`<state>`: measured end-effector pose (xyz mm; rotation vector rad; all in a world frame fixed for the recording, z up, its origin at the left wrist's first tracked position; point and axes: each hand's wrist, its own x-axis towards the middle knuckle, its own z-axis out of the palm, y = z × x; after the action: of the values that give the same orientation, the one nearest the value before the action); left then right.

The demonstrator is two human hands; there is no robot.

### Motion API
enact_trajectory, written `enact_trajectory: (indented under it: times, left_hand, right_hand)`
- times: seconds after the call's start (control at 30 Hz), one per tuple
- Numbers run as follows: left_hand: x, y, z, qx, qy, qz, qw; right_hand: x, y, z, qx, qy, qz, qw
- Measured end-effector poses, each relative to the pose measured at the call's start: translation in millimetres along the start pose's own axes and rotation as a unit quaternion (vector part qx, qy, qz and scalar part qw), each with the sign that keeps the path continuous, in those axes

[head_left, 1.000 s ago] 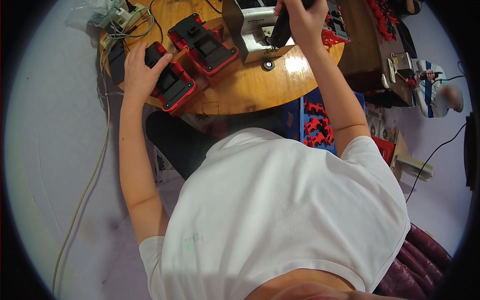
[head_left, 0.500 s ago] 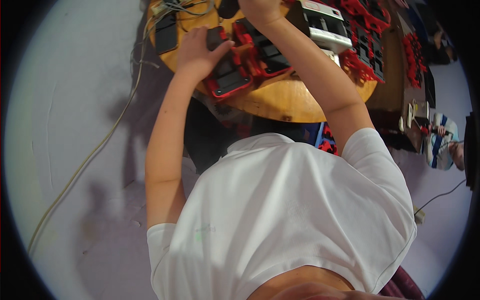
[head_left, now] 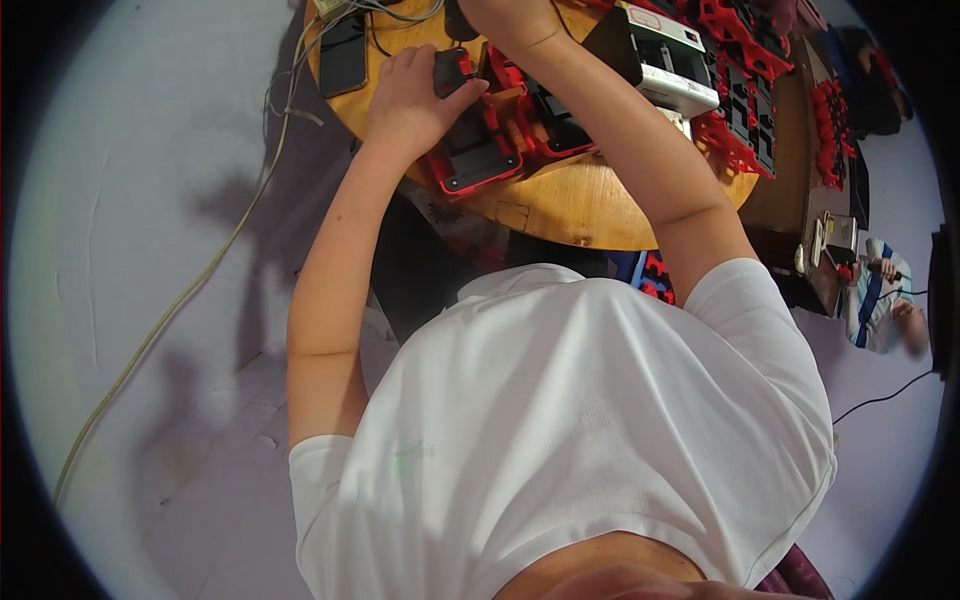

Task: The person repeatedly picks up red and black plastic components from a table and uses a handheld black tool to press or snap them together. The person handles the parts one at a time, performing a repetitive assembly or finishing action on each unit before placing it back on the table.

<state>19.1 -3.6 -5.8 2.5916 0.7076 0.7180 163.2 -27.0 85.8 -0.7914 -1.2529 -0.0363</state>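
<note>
Steady the red-and-black case (head_left: 480,163) beneath and just right of the spread, unclenched left hand (head_left: 408,106), with thumb laid across; square up the black tool (head_left: 458,24) beside the right hand (head_left: 512,22). Cannot tell right grip: cropped.

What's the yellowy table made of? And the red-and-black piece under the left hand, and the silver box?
The table looks like varnished wood: yellow-brown, streaky and shiny. The red-and-black piece is probably hard plastic, smooth with moulded-looking edges. The silver box seems to be metal, with its bright, shiny front, but silver-painted plastic could look the same.
</note>
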Motion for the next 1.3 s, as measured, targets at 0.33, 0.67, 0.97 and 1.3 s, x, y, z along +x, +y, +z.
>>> enact_trajectory:
  times: [0.33, 0.67, 0.97, 1.3]
  left_hand:
    - [3, -14, 5, -0.017, 0.021, 0.031, 0.999]
    - [5, -7, 0, 0.025, -0.034, -0.026, 0.999]
    - [6, -25, -8, -0.11, -0.063, -0.026, 0.992]
    - [-7, -23, -7, -0.215, -0.076, -0.219, 0.949]
  right_hand:
    - [-2, -100, -130, -0.016, -0.021, 0.191, 0.981]
    - [-83, -96, -212, -0.152, 0.101, 0.046, 0.982]
    - [-34, -108, -179, -0.086, 0.099, 0.24, 0.962]
    - [3, -28, 3, 0.123, 0.076, 0.012, 0.989]
